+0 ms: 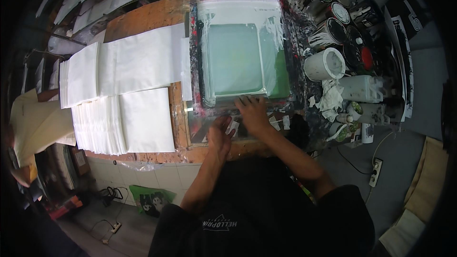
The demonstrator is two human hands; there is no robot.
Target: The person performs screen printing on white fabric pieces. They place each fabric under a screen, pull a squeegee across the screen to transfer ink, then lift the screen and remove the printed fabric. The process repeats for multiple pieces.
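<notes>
A screen-printing frame [238,9] with green mesh and smeared white ink lies on an ink-stained worktable [147,16]. My right hand [252,109] rests flat on the frame's near edge, fingers spread over it. My left hand [220,135] sits just below it on the glass plate at the table's front, fingers curled; whether it holds anything I cannot tell. A stack of white sheets [143,119] lies to the left of my hands.
More white sheets [124,64] spread across the table's left side. Several open ink cans [333,31], a white ink bucket [325,64] and crumpled rags [331,100] crowd the right. Cables and a power strip [375,171] lie on the floor.
</notes>
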